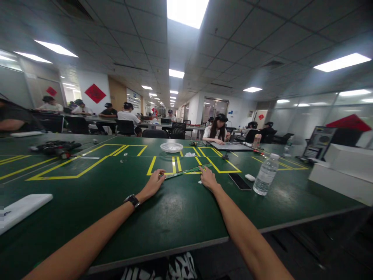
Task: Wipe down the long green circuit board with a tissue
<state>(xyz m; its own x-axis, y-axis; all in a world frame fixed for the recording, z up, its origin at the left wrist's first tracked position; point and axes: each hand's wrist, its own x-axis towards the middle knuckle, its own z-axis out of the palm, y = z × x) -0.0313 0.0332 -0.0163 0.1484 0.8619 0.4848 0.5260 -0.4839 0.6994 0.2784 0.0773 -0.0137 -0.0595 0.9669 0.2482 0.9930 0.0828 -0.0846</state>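
Note:
A long, narrow green strip (185, 171) with pale markings lies slanted across the yellow tape; it may be a circuit board, but the detail is too small to tell. My left hand (154, 183) pinches its left end between thumb and fingers. Near the other end, my right hand (208, 178) has its fingers closed on the strip, and the tip of the strip sticks out past them. A small white piece (199, 182) sits just beside my right hand. Beyond the strip stands a white, shallow round dish (171, 147).
To the right on the green table (171, 217) are a phone (239, 181), a white rounded object (250, 177) and a water bottle (266, 174). White boxes (344, 171) stand farther right. A white slab (26, 210) lies at left, dark gear (56, 148) behind it. A person (217, 132) sits opposite.

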